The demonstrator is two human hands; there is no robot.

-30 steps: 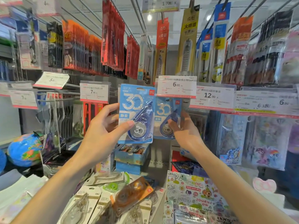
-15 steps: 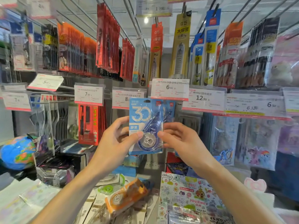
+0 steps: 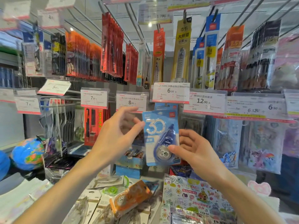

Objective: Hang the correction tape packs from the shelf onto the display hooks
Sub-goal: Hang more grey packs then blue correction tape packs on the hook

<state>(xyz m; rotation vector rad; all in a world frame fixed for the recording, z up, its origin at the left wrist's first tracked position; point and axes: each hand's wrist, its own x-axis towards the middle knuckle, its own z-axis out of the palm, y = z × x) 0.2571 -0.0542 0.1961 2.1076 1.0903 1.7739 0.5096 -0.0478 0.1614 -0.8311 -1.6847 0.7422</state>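
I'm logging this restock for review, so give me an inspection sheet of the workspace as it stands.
Surface: shelf below the hooks, crowded with stock.
Job's things: blue correction tape pack held up under the 6.00 price tag; another blue pack behind it, partly hidden.
Clutter: orange tape pack, white carded packs, sticker book, globe.
Grippers: right hand pinches the blue pack; left hand open beside it, blurred.
Cables: nothing seen.
Surroundings: hanging pen packs and price tags.
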